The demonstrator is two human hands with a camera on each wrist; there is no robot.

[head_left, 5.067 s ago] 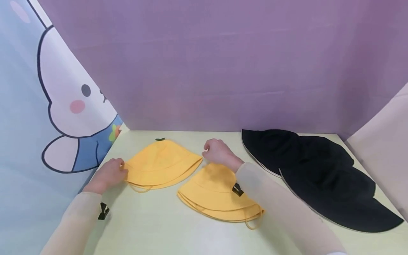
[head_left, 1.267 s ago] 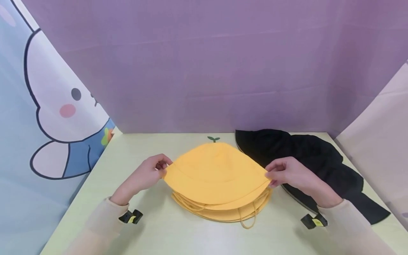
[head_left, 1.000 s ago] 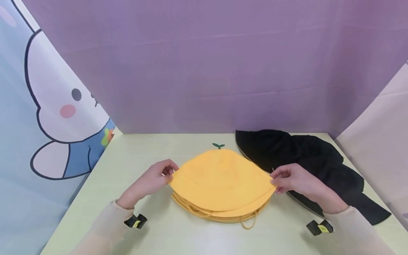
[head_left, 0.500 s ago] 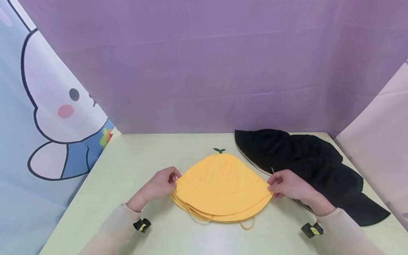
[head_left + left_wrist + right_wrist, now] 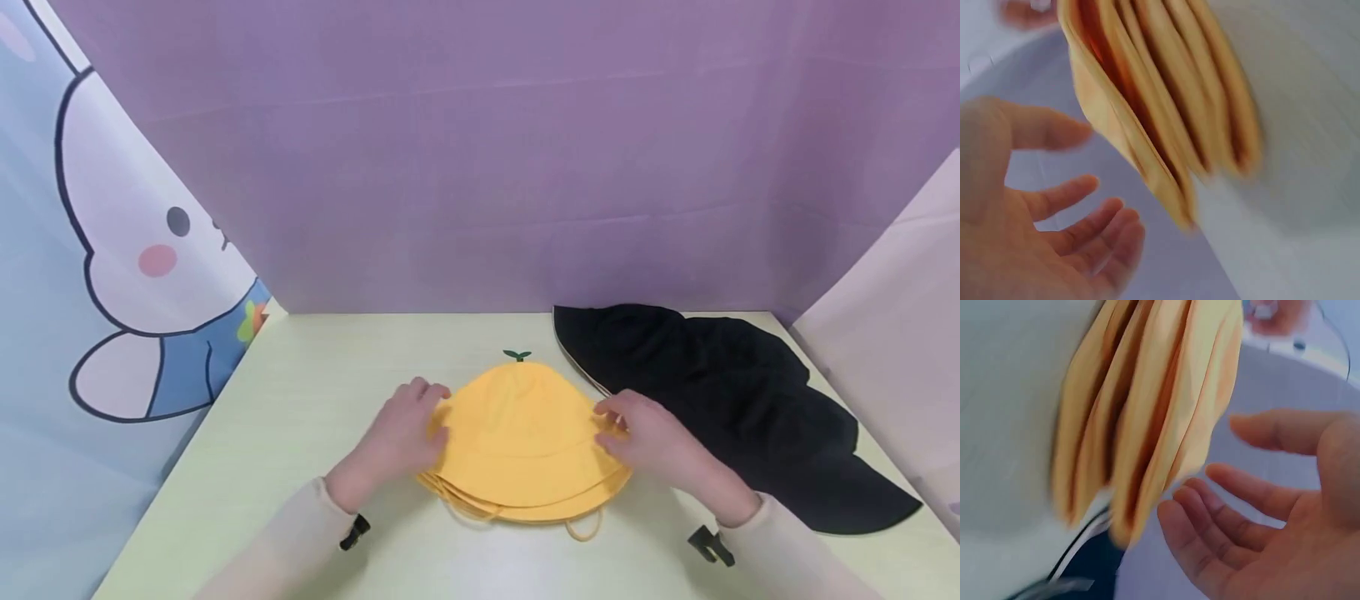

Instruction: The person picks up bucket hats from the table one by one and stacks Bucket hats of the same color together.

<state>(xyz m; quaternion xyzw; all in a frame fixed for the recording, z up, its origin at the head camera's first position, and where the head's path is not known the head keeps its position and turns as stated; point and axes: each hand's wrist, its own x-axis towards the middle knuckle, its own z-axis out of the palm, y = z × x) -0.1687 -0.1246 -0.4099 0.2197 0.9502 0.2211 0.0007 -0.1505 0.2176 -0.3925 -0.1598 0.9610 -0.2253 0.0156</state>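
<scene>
One left hand [image 5: 400,437], one right hand [image 5: 651,435], one yellow hat pile [image 5: 517,437], two black hats [image 5: 705,375], one green sprout [image 5: 517,356], one bunny picture [image 5: 127,258]

- No text, label, brand, number or sign can be read.
</scene>
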